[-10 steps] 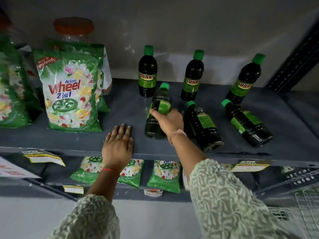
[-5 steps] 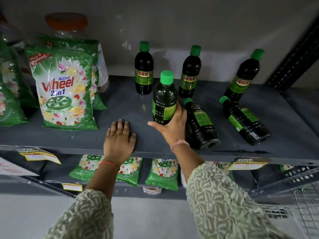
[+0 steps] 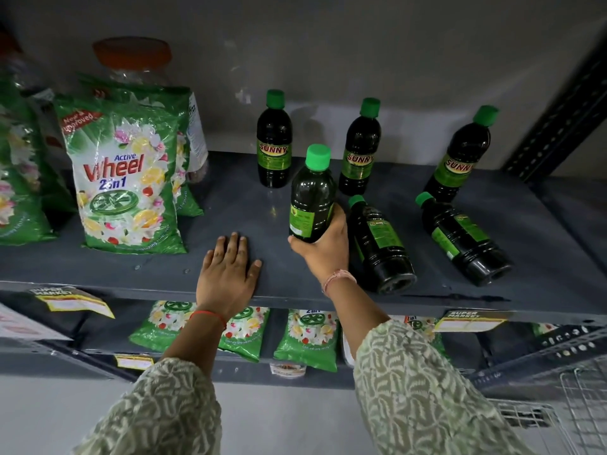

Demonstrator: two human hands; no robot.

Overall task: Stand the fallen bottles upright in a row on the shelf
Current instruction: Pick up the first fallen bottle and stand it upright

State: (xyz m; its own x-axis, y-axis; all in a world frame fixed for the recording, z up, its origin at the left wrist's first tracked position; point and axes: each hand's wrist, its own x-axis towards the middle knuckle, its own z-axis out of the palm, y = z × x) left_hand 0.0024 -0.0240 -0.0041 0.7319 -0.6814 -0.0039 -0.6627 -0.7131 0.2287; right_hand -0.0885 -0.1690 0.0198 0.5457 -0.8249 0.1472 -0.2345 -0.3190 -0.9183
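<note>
My right hand [image 3: 325, 249] grips the base of a dark bottle with a green cap [image 3: 312, 195] and holds it upright over the grey shelf [image 3: 230, 211]. Three matching SUNNY bottles stand at the back: one on the left [image 3: 274, 142], one in the middle [image 3: 360, 149], one on the right [image 3: 460, 159]. Two more lie on their sides, caps pointing to the back: one [image 3: 377, 241] just right of my hand, another [image 3: 460, 238] farther right. My left hand [image 3: 226, 272] rests flat on the shelf's front edge, fingers apart, holding nothing.
Green Wheel detergent bags [image 3: 124, 178] stand on the shelf's left half, with an orange-lidded jar [image 3: 131, 60] behind them. More bags [image 3: 305, 336] lie on the lower shelf. A wire basket [image 3: 571, 412] is at the bottom right. A perforated metal upright [image 3: 558, 123] bounds the right side.
My right hand has lifted a fallen bottle from lying flat to upright and now holds it slightly farther back. My left hand has stayed flat on the shelf edge.
</note>
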